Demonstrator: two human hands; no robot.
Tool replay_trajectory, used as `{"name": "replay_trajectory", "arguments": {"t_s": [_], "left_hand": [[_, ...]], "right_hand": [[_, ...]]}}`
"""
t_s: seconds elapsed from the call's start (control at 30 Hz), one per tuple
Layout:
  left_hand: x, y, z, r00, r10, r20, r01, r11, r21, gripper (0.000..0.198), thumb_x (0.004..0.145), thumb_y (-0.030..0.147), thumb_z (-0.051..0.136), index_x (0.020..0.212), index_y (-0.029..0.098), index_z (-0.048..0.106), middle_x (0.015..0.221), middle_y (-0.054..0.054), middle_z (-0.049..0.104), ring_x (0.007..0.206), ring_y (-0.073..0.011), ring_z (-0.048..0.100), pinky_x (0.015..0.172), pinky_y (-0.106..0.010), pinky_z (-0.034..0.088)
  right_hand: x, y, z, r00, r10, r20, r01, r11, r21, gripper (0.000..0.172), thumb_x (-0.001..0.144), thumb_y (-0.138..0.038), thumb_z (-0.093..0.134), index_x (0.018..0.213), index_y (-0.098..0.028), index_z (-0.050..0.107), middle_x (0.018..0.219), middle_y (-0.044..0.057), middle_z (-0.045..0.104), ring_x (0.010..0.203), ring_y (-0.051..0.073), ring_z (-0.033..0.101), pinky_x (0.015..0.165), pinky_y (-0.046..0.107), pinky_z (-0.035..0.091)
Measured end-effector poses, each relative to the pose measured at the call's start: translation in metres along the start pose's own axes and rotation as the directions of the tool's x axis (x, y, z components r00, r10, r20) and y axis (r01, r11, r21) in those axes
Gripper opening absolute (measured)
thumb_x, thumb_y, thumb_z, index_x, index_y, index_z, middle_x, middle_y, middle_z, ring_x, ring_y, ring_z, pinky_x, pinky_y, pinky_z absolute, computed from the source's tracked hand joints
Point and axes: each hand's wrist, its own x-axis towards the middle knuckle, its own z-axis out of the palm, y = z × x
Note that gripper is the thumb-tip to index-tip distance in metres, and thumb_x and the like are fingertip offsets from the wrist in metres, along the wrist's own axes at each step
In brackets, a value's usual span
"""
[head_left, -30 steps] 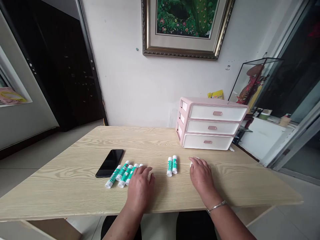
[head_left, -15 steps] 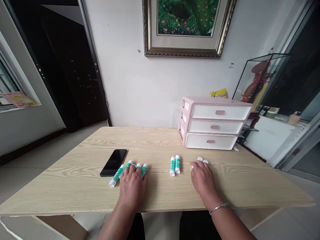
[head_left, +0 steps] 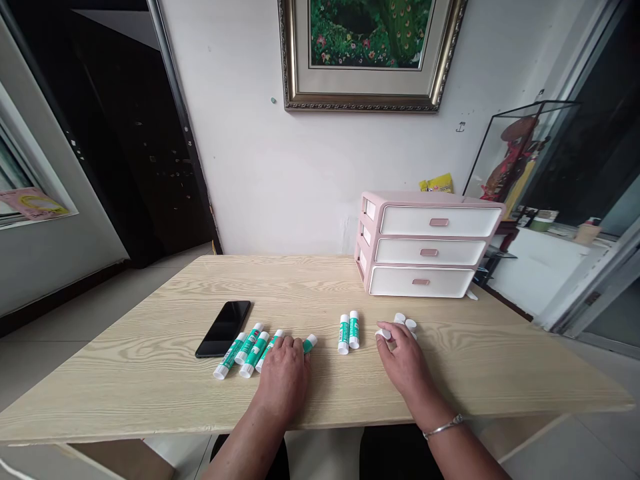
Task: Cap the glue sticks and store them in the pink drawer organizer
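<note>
My left hand lies palm down at the right end of a row of green-and-white glue sticks, and its fingertips curl over one more glue stick that pokes out to the right. Two more glue sticks lie side by side between my hands. My right hand pinches a white cap between thumb and fingers. Just beyond those fingers, two other white caps stand on the wooden table.
A black smartphone lies left of the glue sticks. A pink-and-white three-drawer organizer stands at the table's back right. The table's front edge runs just beyond my wrists. A wall and a framed peacock picture lie behind.
My left hand has slid right, uncovering the row of sticks, with one stick now at its fingertips. More white caps show beside my right hand. The view has shifted slightly.
</note>
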Motion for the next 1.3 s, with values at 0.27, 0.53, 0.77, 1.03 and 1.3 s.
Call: {"name": "replay_trajectory", "arguments": {"t_s": [0.27,0.53,0.77,1.03,1.3], "left_hand": [[0.003,0.000,-0.004,0.993,0.042,0.114,0.057,0.665,-0.745,0.032,0.099,0.044,0.047,0.118,0.020,0.057,0.105,-0.009,0.068,0.096,-0.0250,0.063,0.084,-0.036,0.048],[0.000,-0.003,-0.006,0.957,0.201,0.208,0.096,0.457,-0.884,0.026,0.097,0.040,0.055,0.114,0.021,0.058,0.105,-0.004,0.063,0.096,-0.0194,0.057,0.088,-0.031,0.045],[-0.003,-0.001,-0.012,0.937,0.241,0.253,0.102,0.503,-0.858,0.038,0.097,0.038,0.053,0.131,0.022,0.059,0.118,-0.006,0.068,0.111,-0.0247,0.058,0.100,-0.036,0.044],[-0.002,0.000,-0.016,0.935,0.270,0.231,0.088,0.454,-0.886,0.043,0.096,0.036,0.055,0.136,0.022,0.060,0.130,-0.007,0.067,0.117,-0.0254,0.060,0.104,-0.036,0.044],[-0.002,-0.001,-0.017,0.932,0.288,0.222,0.076,0.443,-0.893,0.045,0.094,0.028,0.056,0.139,0.024,0.060,0.136,-0.006,0.065,0.121,-0.0252,0.059,0.107,-0.037,0.043]], "right_hand": [[-0.010,-0.061,0.008,0.997,0.060,-0.055,-0.022,0.848,0.530,0.023,0.097,-0.033,0.059,0.116,-0.023,0.066,0.109,0.008,0.072,0.090,0.018,0.068,0.076,0.030,0.057],[-0.023,-0.072,0.032,0.997,-0.053,0.048,0.015,0.812,0.583,0.026,0.098,-0.026,0.057,0.123,-0.025,0.064,0.122,0.009,0.067,0.097,0.018,0.066,0.083,0.031,0.055],[-0.026,-0.074,0.030,0.990,-0.139,0.036,0.104,0.868,0.485,0.026,0.098,-0.022,0.056,0.123,-0.025,0.063,0.119,0.008,0.068,0.095,0.018,0.066,0.083,0.031,0.056],[-0.030,-0.071,0.029,0.984,-0.163,0.067,0.117,0.888,0.444,0.031,0.099,-0.023,0.054,0.129,-0.025,0.063,0.127,0.011,0.067,0.109,0.022,0.067,0.089,0.036,0.058],[-0.026,-0.074,0.028,0.976,-0.207,0.069,0.155,0.880,0.448,0.035,0.100,-0.021,0.053,0.132,-0.028,0.064,0.126,0.008,0.070,0.118,0.022,0.066,0.100,0.038,0.056]]}}
